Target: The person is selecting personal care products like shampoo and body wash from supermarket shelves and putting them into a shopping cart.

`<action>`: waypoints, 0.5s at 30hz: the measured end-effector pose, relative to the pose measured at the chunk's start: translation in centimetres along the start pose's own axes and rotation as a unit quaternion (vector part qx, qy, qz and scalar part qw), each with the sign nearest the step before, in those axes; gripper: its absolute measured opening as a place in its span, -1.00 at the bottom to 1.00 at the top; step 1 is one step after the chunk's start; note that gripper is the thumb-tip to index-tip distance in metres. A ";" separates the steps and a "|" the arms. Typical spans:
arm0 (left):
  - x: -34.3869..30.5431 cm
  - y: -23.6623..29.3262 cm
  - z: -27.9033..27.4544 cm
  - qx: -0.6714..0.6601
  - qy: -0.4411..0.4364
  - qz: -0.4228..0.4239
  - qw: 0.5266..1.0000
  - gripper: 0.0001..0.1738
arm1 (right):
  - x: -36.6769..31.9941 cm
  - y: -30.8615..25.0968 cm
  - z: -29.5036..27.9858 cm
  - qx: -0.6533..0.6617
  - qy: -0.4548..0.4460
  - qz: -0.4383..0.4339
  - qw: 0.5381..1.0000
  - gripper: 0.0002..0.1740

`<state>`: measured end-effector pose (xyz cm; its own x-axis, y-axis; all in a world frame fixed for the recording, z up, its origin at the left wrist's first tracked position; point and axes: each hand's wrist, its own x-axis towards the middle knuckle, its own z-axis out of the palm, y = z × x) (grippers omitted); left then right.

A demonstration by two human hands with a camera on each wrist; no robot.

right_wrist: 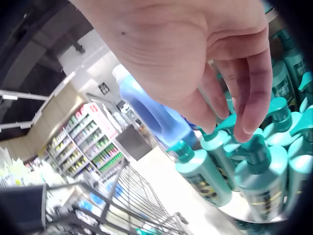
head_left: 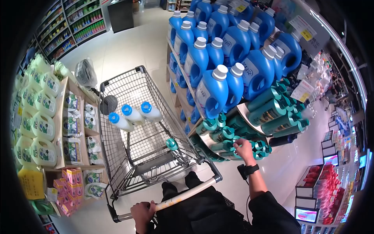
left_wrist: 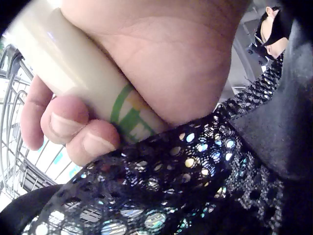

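My left hand (head_left: pixel 143 212) grips the pale handle (head_left: pixel 187 195) of a shopping cart (head_left: pixel 128 156). In the left wrist view its fingers (left_wrist: pixel 66 120) curl round that bar. At the low display on the right, my right hand (head_left: pixel 244 150) hangs over green pump bottles (head_left: pixel 222 134). The right wrist view shows its fingers (right_wrist: pixel 257 93) bent downward, thumb apart from them, fingertips right at the pump top of one bottle (right_wrist: pixel 261 181). Inside the cart stand three white bottles (head_left: pixel 134 115) with blue caps, and a green pump top (head_left: pixel 171 144) shows nearer the handle.
Large blue detergent jugs (head_left: pixel 210 91) crowd the shelves right of the cart. Pale green jugs (head_left: pixel 43 124) and pink boxes (head_left: pixel 72 187) line the left side. A black hanging garment (left_wrist: pixel 161 181) covers part of the left wrist view. Shelves (head_left: pixel 83 19) stand farther back.
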<state>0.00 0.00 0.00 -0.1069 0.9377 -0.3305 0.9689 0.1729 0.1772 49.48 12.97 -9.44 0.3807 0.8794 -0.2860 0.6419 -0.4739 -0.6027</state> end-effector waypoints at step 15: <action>-6.1 10.2 -2.8 -0.048 -0.053 0.021 0.997 -0.44 | 3.7 7.9 -3.8 -0.128 0.031 -0.044 0.990 -0.48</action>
<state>9.89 -3.08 6.45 -0.0364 0.9084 -0.4165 0.9456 0.1662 0.2797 58.47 12.29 -12.46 0.3510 0.9171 -0.1889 0.8194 -0.3985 -0.4120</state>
